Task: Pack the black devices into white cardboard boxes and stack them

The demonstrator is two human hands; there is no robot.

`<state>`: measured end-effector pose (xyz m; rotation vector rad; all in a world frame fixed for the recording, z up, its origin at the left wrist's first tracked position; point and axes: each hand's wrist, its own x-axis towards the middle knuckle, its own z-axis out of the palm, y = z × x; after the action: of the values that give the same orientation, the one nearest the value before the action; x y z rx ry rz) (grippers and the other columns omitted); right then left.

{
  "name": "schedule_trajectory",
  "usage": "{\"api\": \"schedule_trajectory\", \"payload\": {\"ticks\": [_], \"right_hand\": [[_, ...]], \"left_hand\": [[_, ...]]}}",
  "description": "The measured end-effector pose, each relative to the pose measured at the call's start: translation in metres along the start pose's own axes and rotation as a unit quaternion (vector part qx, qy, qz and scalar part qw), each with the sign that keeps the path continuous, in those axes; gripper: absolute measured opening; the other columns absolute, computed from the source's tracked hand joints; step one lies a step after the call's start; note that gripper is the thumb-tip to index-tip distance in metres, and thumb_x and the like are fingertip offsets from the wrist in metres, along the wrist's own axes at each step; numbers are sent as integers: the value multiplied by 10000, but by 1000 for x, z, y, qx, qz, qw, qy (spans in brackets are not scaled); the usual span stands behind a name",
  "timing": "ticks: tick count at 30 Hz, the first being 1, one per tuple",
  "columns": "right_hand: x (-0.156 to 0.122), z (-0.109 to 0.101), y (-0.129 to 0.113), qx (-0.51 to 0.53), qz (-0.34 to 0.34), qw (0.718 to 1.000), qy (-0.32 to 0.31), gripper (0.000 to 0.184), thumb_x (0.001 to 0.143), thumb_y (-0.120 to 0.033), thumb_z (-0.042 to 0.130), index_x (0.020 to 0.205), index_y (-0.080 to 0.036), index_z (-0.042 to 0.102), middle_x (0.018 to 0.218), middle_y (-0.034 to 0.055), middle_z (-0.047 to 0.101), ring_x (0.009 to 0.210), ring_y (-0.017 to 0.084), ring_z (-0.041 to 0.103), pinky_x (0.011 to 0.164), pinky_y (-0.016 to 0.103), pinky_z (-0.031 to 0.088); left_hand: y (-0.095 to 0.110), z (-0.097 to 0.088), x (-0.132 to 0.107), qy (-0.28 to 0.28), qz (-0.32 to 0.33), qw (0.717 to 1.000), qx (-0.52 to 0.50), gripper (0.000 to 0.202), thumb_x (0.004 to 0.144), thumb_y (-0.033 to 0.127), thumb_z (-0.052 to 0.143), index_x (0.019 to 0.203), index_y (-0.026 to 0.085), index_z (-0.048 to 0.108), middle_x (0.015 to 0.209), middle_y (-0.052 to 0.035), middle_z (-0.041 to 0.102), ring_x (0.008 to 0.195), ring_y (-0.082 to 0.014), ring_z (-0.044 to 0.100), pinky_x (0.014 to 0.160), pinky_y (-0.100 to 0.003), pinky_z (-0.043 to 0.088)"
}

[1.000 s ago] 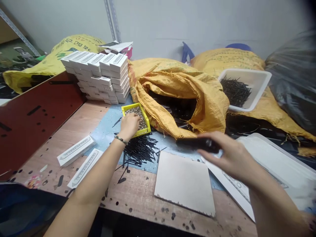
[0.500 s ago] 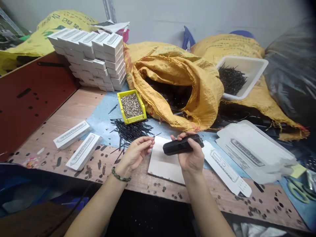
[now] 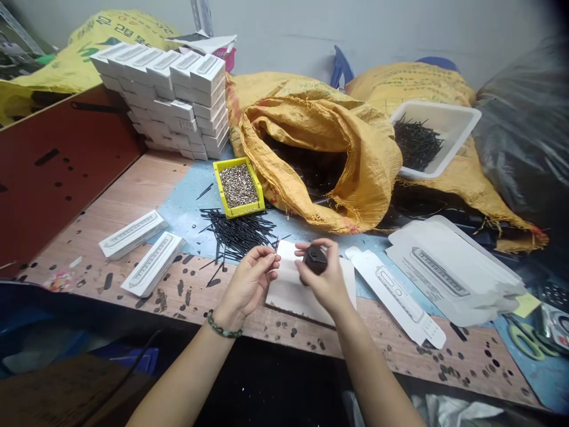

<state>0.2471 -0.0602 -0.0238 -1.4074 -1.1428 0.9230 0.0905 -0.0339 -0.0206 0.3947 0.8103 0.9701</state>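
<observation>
My right hand (image 3: 326,279) is wrapped around a long black plastic case (image 3: 315,259), whose end with a small hole faces up toward me. It is held just above a white pad (image 3: 297,302). To its left, my left hand (image 3: 253,273) is closed in a pinch, and a thin dark pin-like piece (image 3: 277,242) pokes up from the fingertips; most of it is hidden. Beyond the left hand lies a heap of thin black rods (image 3: 240,236). A yellow bin (image 3: 242,210) full of small shiny metal pieces (image 3: 239,185) stands behind the heap.
Stacked white boxes (image 3: 178,89) rise at back left, with two more boxes (image 3: 153,264) nearer. An open orange sack (image 3: 368,148) and a white tub (image 3: 460,139) of black rods stand behind. Flat cartons (image 3: 448,267) and scissors (image 3: 527,341) lie at right.
My right hand has turned the black case from lying lengthwise to pointing its end at me, moving it slightly left. My left hand keeps its pinch in nearly the same place.
</observation>
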Motion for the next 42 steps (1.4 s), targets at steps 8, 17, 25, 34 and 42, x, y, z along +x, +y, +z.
{"api": "schedule_trajectory", "payload": {"ticks": [8, 17, 25, 34, 42], "right_hand": [[-13, -21, 27, -63, -32, 997, 35, 286, 716, -333, 729, 964, -217, 645, 942, 59, 617, 922, 236, 574, 834, 411, 477], [5, 6, -17, 414, 45, 892, 176, 176, 729, -274, 639, 899, -280, 594, 874, -34, 593, 779, 135, 568, 929, 522, 465], [3, 24, -30, 485, 14, 855, 180, 126, 706, -187, 662, 736, -217, 543, 735, -67, 523, 707, 86, 508, 955, 517, 465], [7, 16, -38, 458, -9, 880, 122, 143, 675, -132, 628, 727, -215, 525, 685, -70, 511, 671, 83, 490, 918, 471, 506], [-5, -10, -20, 152, -212, 963, 68, 155, 739, -121, 659, 822, -228, 584, 769, -16, 606, 760, 151, 580, 914, 463, 490]], "left_hand": [[2, -16, -1, 24, 16, 1000, 7, 294, 614, 235, 824, 818, 151, 630, 750, 2, 658, 653, -57, 583, 570, -138, 450], [-16, -3, -2, 12, 1, 1000, 4, 239, 642, 254, 806, 788, 157, 644, 770, 9, 622, 695, -62, 560, 584, -146, 440], [-25, 10, -3, 43, 57, 997, -26, 278, 614, 304, 820, 762, 157, 637, 743, 35, 575, 640, -44, 495, 573, -147, 408], [-18, 16, -11, 9, 23, 999, 21, 244, 614, 293, 797, 688, 132, 629, 613, 32, 540, 570, -49, 456, 562, -160, 366], [-1, -27, -16, -2, 150, 897, 415, 251, 837, 330, 589, 1051, 203, 615, 1007, -52, 604, 910, -161, 562, 754, -269, 467]]}}
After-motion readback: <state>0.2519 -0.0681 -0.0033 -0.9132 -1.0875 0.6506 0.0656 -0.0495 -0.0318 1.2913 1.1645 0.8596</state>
